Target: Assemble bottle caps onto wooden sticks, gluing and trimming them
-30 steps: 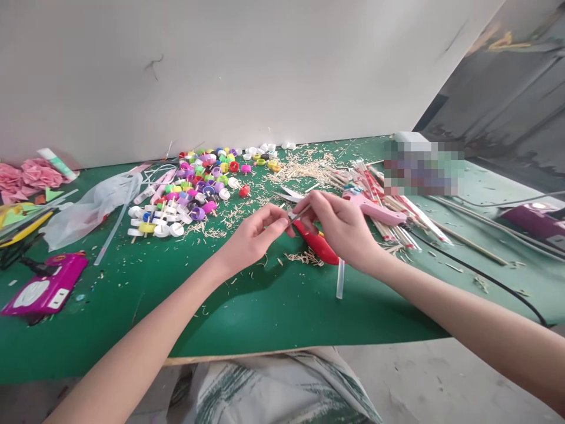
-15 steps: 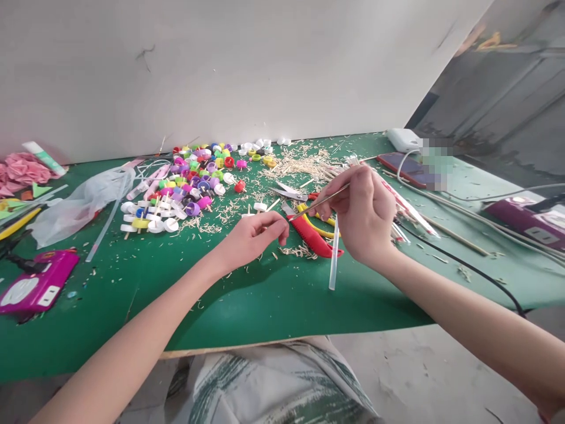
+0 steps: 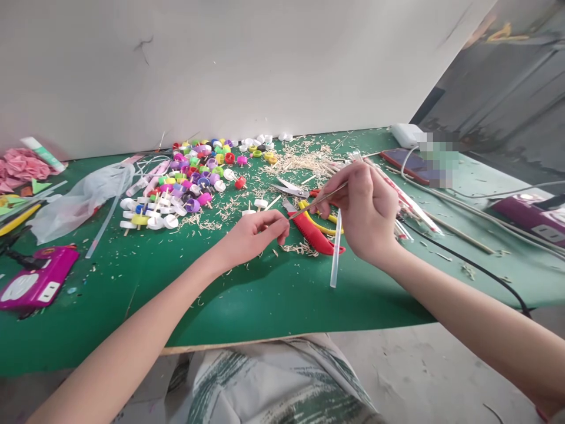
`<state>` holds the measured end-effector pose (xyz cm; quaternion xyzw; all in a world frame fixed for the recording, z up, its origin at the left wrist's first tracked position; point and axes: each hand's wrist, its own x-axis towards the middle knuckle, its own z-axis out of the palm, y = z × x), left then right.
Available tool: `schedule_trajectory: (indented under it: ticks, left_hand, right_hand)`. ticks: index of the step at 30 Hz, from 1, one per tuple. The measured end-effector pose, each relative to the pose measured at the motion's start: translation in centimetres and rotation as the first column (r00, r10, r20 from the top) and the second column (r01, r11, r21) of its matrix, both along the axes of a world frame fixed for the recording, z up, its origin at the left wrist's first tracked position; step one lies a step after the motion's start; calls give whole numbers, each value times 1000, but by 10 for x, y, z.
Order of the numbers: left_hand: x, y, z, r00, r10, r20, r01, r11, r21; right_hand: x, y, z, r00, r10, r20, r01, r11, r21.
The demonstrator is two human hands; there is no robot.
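My right hand [image 3: 368, 212] is closed round a thin, brownish rod [image 3: 324, 198] that slants down to the left; its exact kind is unclear. The rod's tip ends at the fingertips of my left hand [image 3: 260, 235], which are pinched together. Whatever sits between those fingers is too small or hidden to make out. Below the rod lies a red-handled folding saw [image 3: 311, 231] beside yellow curved handles [image 3: 318, 222]. Scissors [image 3: 289, 188] rest open behind them. Under my right hand, a clear plastic tube [image 3: 336, 253] lies on the green table.
Bottle caps [image 3: 198, 176] in many colours, several with sticks through them, spread behind my left hand. Wood shavings [image 3: 304, 159] cover the back. A plastic bag [image 3: 83, 203] and a purple power strip [image 3: 42, 277] lie left; a phone [image 3: 408, 165], cables and another purple strip [image 3: 532, 215] right.
The view has shifted very slightly. Both hands keep nearly the same pose, with the rod's tip still at my left fingertips.
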<state>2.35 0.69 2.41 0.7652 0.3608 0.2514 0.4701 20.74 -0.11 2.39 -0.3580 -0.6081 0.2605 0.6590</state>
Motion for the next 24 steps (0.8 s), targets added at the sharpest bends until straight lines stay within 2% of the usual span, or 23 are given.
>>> schedule_trajectory:
  ticks: [8, 17, 24]
  left_hand:
    - [0, 2, -4, 1000, -13, 20, 13, 1000, 23]
    - [1, 2, -5, 1000, -17, 0, 17, 1000, 1]
    - [1, 2, -6, 1000, -23, -8, 23, 1000, 4]
  right_hand:
    - [0, -1, 0, 999, 6, 42, -4, 999, -50]
    - [3, 1, -1, 998, 53, 43, -51, 998, -31]
    - [3, 1, -1, 997, 20, 81, -17, 999, -39]
